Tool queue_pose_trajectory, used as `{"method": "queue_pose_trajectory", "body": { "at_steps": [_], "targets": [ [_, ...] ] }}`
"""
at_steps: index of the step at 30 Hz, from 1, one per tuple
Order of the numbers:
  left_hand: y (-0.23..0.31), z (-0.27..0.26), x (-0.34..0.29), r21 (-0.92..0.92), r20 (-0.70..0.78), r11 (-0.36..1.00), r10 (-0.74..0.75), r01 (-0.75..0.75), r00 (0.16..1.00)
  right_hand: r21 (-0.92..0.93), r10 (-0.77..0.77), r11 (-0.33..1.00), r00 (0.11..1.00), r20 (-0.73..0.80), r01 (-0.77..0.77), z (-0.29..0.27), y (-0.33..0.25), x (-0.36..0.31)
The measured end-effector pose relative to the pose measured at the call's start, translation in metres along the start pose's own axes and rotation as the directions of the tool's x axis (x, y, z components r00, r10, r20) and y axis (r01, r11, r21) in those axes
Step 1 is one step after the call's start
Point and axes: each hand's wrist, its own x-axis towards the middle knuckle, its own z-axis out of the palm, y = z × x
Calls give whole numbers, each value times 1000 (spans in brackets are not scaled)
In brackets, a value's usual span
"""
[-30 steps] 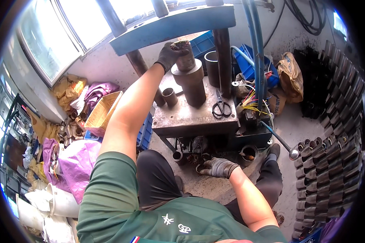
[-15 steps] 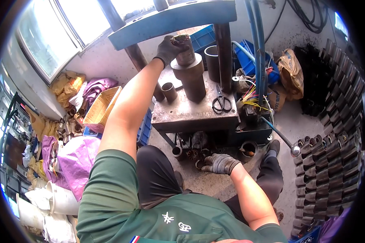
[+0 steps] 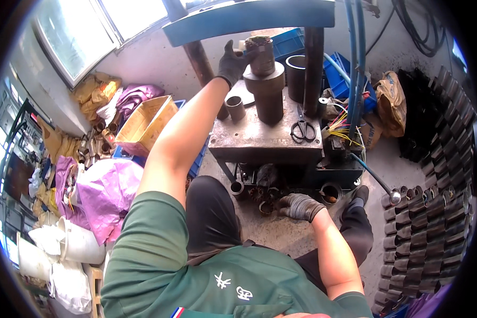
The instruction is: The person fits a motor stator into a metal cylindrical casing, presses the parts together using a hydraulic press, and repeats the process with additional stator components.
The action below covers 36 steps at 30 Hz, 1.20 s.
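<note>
Clutter beside right hand, indistinct

Daylight pours through the window at upper left, washing its panes nearly white; below the desk, deep shadow swallows detail. Fisheye distortion bends straight edges, and a black border rings the round view.
</note>
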Motion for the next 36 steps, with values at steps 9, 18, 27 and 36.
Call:
{"method": "queue_pose_trajectory", "body": {
  "at_steps": [9, 18, 27, 36],
  "targets": [
    [-198, -53, -346, -568, -157, 812, -267, 134, 951, -146, -134, 984, 971, -196, 106, -20, -25, -47],
    [-276, -88, -717, 327, -131, 686, -648, 650, 751, 119, -98, 982, 938, -331, 145, -34, -25, -86],
    [-315, -58, -773, -182, -170, 782, -622, 596, 764, -839, -631, 542, 635, -445, -48, -122, -58, -235],
    [-303, -33, -729, 367, -127, 156, -968, 917, 216, -249, -232, 967, 226, -946, -50, -77, 17, -224]
  ]
}}
